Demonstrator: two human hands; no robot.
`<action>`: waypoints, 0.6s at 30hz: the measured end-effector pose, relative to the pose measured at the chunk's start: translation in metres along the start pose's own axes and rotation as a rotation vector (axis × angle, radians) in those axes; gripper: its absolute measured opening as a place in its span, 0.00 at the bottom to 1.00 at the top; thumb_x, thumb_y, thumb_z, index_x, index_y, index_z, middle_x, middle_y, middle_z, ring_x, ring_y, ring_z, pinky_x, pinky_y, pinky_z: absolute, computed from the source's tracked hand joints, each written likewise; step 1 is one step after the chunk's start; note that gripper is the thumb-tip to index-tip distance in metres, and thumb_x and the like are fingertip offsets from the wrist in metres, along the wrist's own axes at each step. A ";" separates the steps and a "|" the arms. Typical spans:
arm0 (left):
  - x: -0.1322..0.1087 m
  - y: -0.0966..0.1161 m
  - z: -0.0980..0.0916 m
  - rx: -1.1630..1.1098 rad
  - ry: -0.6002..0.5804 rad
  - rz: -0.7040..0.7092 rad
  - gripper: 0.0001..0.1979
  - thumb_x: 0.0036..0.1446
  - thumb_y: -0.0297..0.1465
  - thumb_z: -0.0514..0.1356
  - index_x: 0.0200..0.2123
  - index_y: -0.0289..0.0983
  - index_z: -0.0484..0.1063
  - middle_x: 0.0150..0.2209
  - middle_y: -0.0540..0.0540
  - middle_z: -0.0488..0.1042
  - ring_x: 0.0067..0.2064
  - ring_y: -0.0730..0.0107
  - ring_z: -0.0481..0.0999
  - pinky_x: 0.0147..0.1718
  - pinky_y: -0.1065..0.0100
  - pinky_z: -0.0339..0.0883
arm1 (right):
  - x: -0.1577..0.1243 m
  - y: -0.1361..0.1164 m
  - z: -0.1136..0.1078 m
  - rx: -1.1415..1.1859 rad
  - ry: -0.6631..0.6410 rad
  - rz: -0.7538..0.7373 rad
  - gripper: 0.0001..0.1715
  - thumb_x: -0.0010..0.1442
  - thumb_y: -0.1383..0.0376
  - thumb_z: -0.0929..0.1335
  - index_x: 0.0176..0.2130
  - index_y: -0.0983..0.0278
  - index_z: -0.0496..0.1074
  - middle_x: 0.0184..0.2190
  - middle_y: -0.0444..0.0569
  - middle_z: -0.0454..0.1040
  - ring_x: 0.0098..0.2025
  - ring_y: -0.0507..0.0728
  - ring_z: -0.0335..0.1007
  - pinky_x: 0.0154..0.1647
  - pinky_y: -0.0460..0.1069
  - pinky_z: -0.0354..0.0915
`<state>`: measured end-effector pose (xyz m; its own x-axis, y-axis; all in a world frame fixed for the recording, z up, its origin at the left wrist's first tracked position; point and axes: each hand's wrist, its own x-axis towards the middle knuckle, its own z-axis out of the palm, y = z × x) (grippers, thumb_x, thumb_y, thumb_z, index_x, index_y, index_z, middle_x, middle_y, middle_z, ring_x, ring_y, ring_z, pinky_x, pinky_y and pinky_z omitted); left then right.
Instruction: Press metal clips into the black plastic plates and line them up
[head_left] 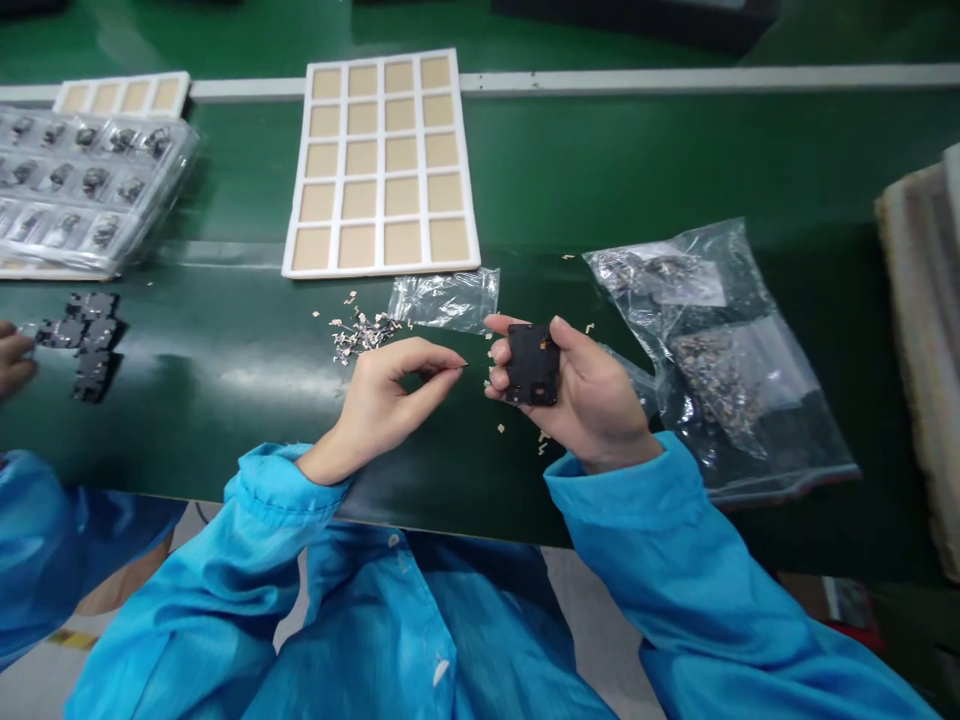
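Note:
In my right hand (592,395) lies a flat black rectangular plastic part (534,362), gripped between thumb and fingers, with a small gold-coloured spot near its upper edge. My left hand (394,390) pinches a tiny dark piece (465,365) between thumb and forefinger, just left of the black part and apart from it. Its exact kind is too small to make out. Behind my left hand a pile of small metal pieces (364,335) is spread on the green table (247,400). Several more loose pieces (543,440) are scattered around my right hand.
A white grid tray (381,226) with beige cells lies beyond the pile, near a small clear bag (446,300). Larger bags of metal pieces (720,370) lie right. Left are clear blister trays (82,190), stacked black parts (90,340) and a co-worker's hand (13,358).

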<state>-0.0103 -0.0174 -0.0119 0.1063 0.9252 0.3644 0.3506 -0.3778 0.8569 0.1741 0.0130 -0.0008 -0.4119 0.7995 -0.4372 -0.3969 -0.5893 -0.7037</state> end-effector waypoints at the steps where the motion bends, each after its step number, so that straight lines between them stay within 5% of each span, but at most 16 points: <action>1: 0.000 0.000 0.000 0.002 0.000 0.001 0.04 0.54 0.23 0.62 0.31 0.34 0.77 0.29 0.49 0.80 0.30 0.77 0.77 0.29 0.77 0.70 | 0.000 0.000 0.000 -0.007 -0.004 0.001 0.20 0.67 0.56 0.58 0.42 0.64 0.74 0.30 0.45 0.71 0.28 0.51 0.70 0.35 0.49 0.72; 8: 0.000 0.001 -0.001 0.006 0.002 -0.001 0.04 0.54 0.26 0.62 0.31 0.36 0.77 0.28 0.49 0.79 0.30 0.75 0.77 0.30 0.74 0.71 | 0.002 0.005 -0.005 -0.288 0.043 -0.150 0.22 0.60 0.48 0.66 0.38 0.62 0.76 0.33 0.47 0.75 0.34 0.54 0.72 0.33 0.48 0.71; 12: 0.001 0.001 -0.002 -0.014 0.029 -0.019 0.04 0.54 0.26 0.62 0.30 0.36 0.77 0.29 0.49 0.80 0.30 0.75 0.77 0.31 0.74 0.72 | -0.002 0.007 -0.007 -0.583 0.150 -0.362 0.28 0.55 0.40 0.68 0.27 0.62 0.75 0.23 0.45 0.70 0.25 0.53 0.68 0.23 0.47 0.67; 15: 0.001 0.001 -0.004 -0.046 0.085 -0.048 0.03 0.53 0.26 0.63 0.30 0.36 0.77 0.29 0.49 0.79 0.30 0.75 0.76 0.31 0.74 0.71 | -0.006 0.005 -0.007 -0.695 0.153 -0.486 0.20 0.54 0.48 0.73 0.25 0.61 0.75 0.21 0.43 0.69 0.22 0.51 0.66 0.22 0.47 0.66; 18: 0.002 0.001 -0.005 -0.081 0.131 -0.079 0.02 0.52 0.27 0.64 0.30 0.35 0.77 0.28 0.49 0.79 0.30 0.76 0.76 0.31 0.74 0.71 | -0.007 0.004 -0.007 -0.792 0.076 -0.601 0.03 0.56 0.62 0.73 0.33 0.59 0.78 0.32 0.45 0.76 0.33 0.54 0.74 0.33 0.49 0.72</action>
<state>-0.0142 -0.0162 -0.0091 -0.0425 0.9414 0.3346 0.2761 -0.3108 0.9095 0.1813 0.0058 -0.0047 -0.2580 0.9611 0.0989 0.1511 0.1412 -0.9784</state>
